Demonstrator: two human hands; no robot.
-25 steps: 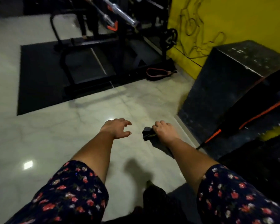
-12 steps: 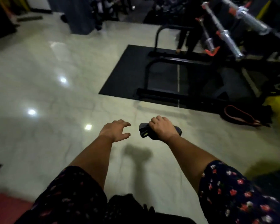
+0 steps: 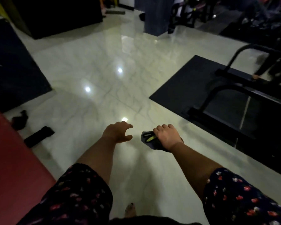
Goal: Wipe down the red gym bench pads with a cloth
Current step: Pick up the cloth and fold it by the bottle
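The cloth (image 3: 147, 140) was bunched in the right hand (image 3: 167, 138), fingers curled over its top edge and clamped on it. It was a dark, soft fabric with a yellow-green streak showing, and a fold sagged below the wrist. It was held out ahead over the floor (image 3: 104, 78) and touched no pad, so I judge the wiping was not under way at this moment. Gripping it wadded like that suits carrying more than wiping.

The pad (image 3: 11, 168) sat at the lower left edge of the view, well apart from the cloth. It was a broad red slab, smooth and matt, probably vinyl, with one straight edge running diagonally.

The left hand (image 3: 118, 132) hung near the right, holding nothing. Its fingers were loosely curved and apart, the thumb spread from them, perhaps for balance or ready to brace. Both sleeves (image 3: 81, 192) were dark cloth with small red flowers.

The floor was pale, veined, glossy tile that threw back spots of lamp light. On it near the pad lay a flat black strip (image 3: 39, 136) and a crumpled dark lump (image 3: 19, 120); what they were I could not tell. To the right lay a flat black mat (image 3: 185, 88) bearing a frame (image 3: 217, 93) of curved black tube.
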